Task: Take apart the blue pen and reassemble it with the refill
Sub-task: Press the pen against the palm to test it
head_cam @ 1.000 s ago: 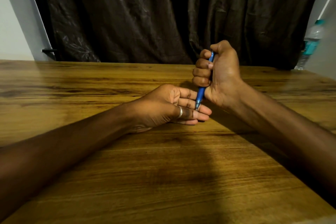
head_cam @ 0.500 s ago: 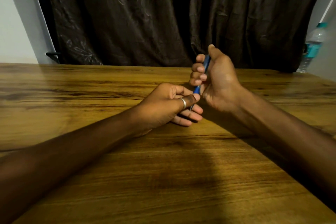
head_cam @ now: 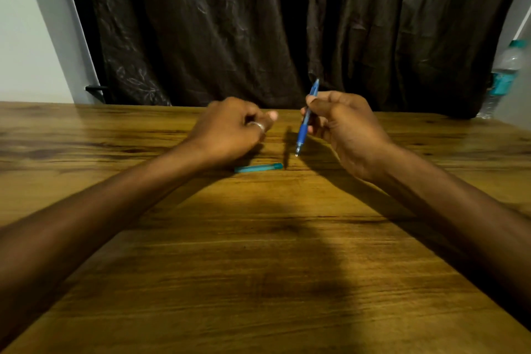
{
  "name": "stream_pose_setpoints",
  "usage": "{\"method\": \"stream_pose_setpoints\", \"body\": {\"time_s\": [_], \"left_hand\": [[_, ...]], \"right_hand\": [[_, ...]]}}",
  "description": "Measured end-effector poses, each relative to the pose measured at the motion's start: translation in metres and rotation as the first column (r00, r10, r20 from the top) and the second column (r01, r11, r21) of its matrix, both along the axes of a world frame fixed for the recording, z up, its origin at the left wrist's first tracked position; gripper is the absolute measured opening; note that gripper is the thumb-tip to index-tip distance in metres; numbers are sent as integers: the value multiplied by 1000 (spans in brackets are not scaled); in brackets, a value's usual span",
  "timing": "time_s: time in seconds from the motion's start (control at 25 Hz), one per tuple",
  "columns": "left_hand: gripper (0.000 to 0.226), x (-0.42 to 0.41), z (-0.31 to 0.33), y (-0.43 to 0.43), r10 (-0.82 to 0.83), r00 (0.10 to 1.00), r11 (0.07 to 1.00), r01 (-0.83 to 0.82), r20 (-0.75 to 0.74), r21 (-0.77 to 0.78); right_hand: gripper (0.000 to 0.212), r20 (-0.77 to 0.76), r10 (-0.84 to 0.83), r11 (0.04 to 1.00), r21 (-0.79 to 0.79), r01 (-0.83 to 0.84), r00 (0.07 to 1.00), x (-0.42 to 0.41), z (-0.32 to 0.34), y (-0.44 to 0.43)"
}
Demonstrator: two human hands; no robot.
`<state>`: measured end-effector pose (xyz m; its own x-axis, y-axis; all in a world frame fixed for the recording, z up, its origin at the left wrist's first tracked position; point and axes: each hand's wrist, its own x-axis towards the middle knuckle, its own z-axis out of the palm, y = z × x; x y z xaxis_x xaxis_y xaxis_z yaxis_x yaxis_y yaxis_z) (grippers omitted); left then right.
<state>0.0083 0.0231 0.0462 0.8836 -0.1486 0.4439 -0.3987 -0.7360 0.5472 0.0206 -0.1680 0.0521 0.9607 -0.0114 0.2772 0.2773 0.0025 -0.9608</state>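
A wooden tabletop (head_cam: 258, 267) with dark grain streaks fills the lower part of the view, its far edge running straight across below a dark, creased curtain (head_cam: 258, 23) with a faint leaf pattern near its lower left. Pale wall (head_cam: 26, 37) shows beyond the far left corner of the tabletop, and a clear water bottle (head_cam: 505, 66) with a teal cap and label stands past the far right corner against another pale surface. The light is dim and warm, and broad shadows lie across the middle of the tabletop.

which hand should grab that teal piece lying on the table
Left. The left hand hovers just above the teal piece and seems free, while the right hand is holding the blue pen.
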Motion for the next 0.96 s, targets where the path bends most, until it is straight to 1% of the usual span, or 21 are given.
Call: {"method": "stream_pose_setpoints", "body": {"time_s": [0.04,0.08,0.2,0.28,0.32,0.44,0.56,0.64,0.76,0.84,0.96], "left_hand": [[29,2,2,8,26,1000,997,-27,17,66],[24,3,3,13,28,1000,992,-27,-4,124],[18,2,-1,17,7,993,968,23,-118,251],[15,0,-4,12,-23,985,962,68,-171,263],[13,0,-6,9,-24,984,962,71,-178,262],[9,0,-10,3,-3,986,963,47,-167,264],[8,1,-15,-2,-8,982,980,45,-188,195],[9,3,-21,-8,-31,968,997,49,-248,66],[3,1,-29,-15,-61,950,992,24,-306,-121],[8,1,-32,-16,-66,954,986,17,-292,-169],[10,-1,-33,-16,-59,962,985,14,-265,-171]], "right_hand": [[15,-5,-19,999,-36,19,1000,2,-1,-1],[16,-12,-31,997,-73,30,999,4,-2,-2],[15,-52,-63,975,-217,50,997,6,-6,-2],[14,-52,-105,934,-349,80,993,5,-9,-1],[12,-56,-115,922,-378,85,992,5,-10,-1],[6,-88,-130,917,-390,86,988,2,-10,0],[2,-101,-121,921,-383,73,988,0,-13,4],[2,-136,-89,933,-358,35,987,-3,-18,7],[9,-188,-65,946,-323,1,980,-3,-26,8],[12,-202,-62,941,-339,-10,978,-1,-30,7],[10,-224,-64,917,-397,-31,973,1,-33,7]]}}
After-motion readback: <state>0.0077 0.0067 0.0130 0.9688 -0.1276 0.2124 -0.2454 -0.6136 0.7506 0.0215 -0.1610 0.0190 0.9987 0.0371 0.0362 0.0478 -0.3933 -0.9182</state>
